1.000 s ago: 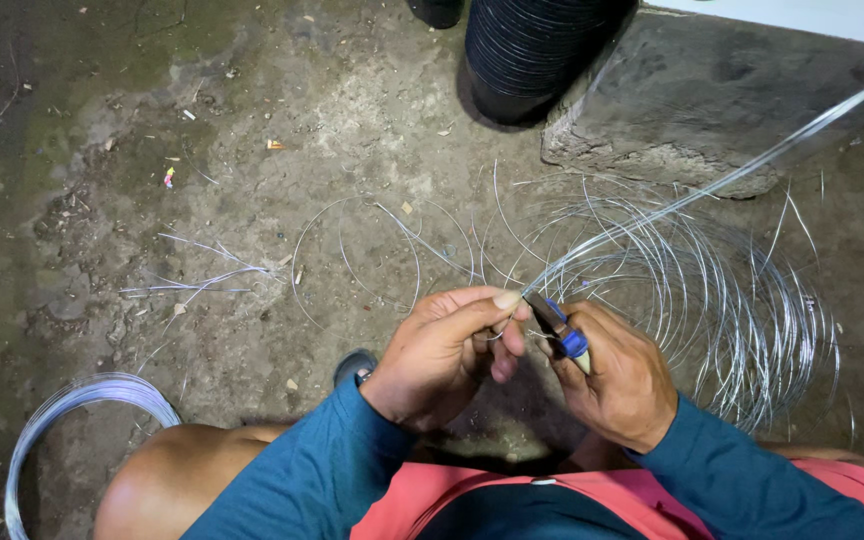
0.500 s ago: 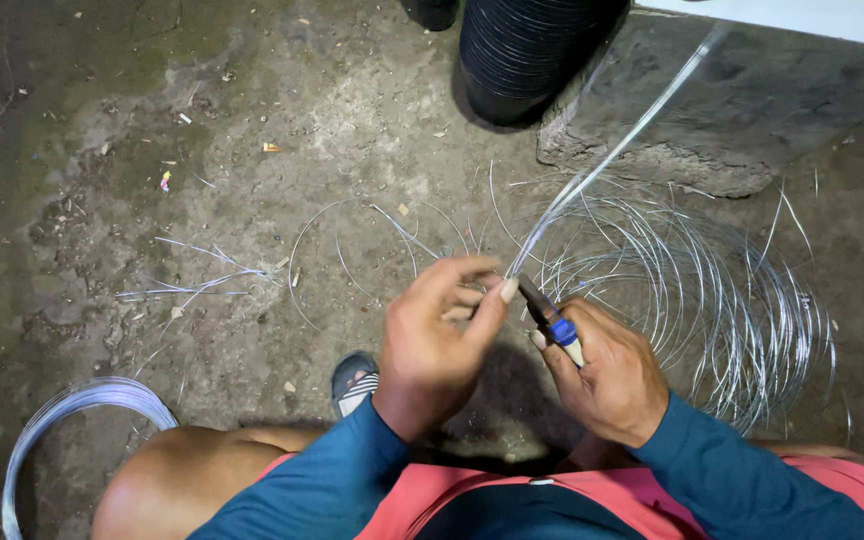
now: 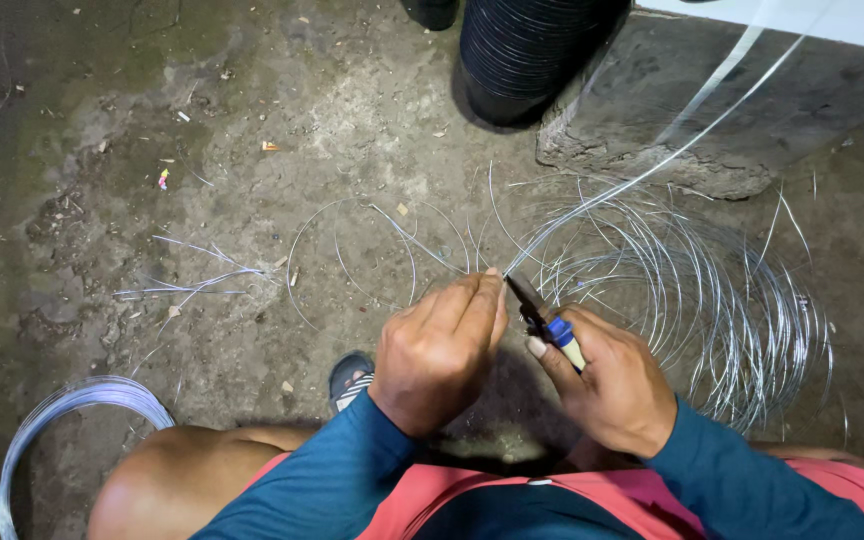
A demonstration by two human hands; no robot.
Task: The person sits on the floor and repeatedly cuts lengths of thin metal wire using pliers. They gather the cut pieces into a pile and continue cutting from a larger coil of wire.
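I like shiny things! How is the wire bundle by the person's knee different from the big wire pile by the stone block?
The wire bundle is wound tight, its strands packed into one neat hoop; the wire pile lies loose, its loops fanned apart. The bundle lies untouched at the person's left, partly cut off by the frame; the pile sits on the right in full view, behind the right hand with the pliers. Both are thin, silvery wire on the dirty concrete floor.

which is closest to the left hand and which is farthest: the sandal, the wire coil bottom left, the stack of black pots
From the left hand:
1. Sandal, just below-left of the hand, beside the knee.
2. Wire coil, at the bottom-left corner on the ground.
3. Stack of black pots, at the top edge, beside the concrete block.
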